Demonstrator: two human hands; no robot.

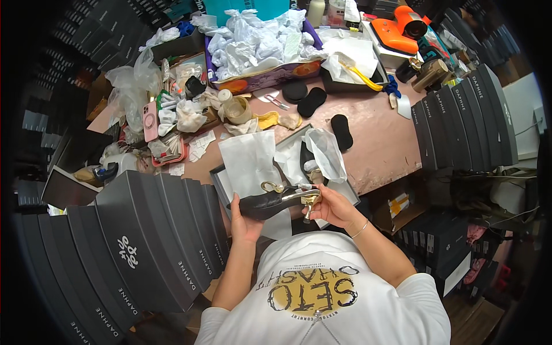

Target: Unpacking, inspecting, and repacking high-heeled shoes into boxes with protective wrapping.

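Note:
A black high-heeled shoe with gold trim and a gold heel is held level in front of my chest. My left hand grips it around the toe end. The fingers of my right hand close on its back part, by the gold heel. Just beyond, an open dark shoebox lies on the table, partly hidden by the shoe and my hands. White tissue paper spreads over its left side, and another sheet stands up at its right. Between the sheets a second black shoe shows in part.
Stacked grey shoeboxes flank me at left and right on the pink tabletop. Farther back stand a purple box heaped with crumpled paper and an orange heat-gun-like tool. Black pads, a jar and a phone lie about.

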